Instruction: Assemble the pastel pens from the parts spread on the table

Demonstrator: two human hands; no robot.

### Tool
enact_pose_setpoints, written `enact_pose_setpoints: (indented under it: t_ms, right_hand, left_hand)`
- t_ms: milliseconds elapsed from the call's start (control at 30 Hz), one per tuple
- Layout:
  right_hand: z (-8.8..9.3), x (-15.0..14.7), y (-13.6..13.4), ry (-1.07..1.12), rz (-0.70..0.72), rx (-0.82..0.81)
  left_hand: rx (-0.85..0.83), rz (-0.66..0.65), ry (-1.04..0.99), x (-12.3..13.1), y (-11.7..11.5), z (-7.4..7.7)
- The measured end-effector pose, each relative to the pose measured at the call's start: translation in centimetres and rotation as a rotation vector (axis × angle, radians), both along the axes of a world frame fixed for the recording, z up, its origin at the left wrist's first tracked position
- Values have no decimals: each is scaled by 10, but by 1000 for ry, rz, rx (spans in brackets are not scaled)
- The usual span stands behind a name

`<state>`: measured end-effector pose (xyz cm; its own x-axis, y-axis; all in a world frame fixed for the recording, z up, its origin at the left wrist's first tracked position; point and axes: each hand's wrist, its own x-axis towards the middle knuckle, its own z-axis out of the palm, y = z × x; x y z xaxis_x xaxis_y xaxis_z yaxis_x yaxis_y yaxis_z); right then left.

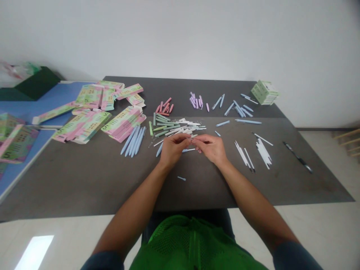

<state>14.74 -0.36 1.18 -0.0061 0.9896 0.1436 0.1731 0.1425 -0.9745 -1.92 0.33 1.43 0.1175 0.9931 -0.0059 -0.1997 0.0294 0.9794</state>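
Observation:
My left hand [172, 148] and my right hand [211, 147] meet over the middle of the dark grey table [84, 180], fingertips pinched together around a small part I cannot make out. A light blue pen piece [188, 150] lies just under them. Right behind the hands is a heap of green and white pen parts [174, 126]. A row of light blue pen barrels [134, 140] lies to the left. A small blue piece [181, 178] rests on the table near my wrists.
Flat pink-and-green cartons [92, 112] are piled at the left, some on a blue table [25, 108]. Pink [165, 107], purple [197, 101] and blue parts [239, 109] lie at the back, white refills [263, 152] and a black pen [298, 157] at the right, a small box [264, 92] at the far right.

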Motion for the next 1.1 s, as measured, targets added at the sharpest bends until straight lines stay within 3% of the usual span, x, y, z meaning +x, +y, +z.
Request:
enact_pose_setpoints:
  t_ms: [167, 367, 500, 667, 800, 933, 1100]
  right_hand:
    - [-5, 5, 2, -201, 2, 195]
    - [-4, 8, 4, -345, 115, 263]
    - [2, 26, 10, -480, 104, 269]
    - [-1, 58, 15, -816, 315, 287]
    - [-11, 66, 17, -926, 384, 219]
    - [-13, 65, 22, -898, 339, 233]
    - [-7, 56, 22, -746, 162, 314]
  left_hand:
    - [-186, -45, -199, 4, 1, -7]
    - [-349, -2, -258, 5, 2, -8]
    - [-314, 87, -166, 3, 4, -5]
    - [-209, 117, -27, 2, 6, -7]
    - [-183, 111, 27, 2, 7, -8]
    - [-178, 86, 24, 2, 6, -5]
    - [-132, 49, 51, 2, 3, -2]
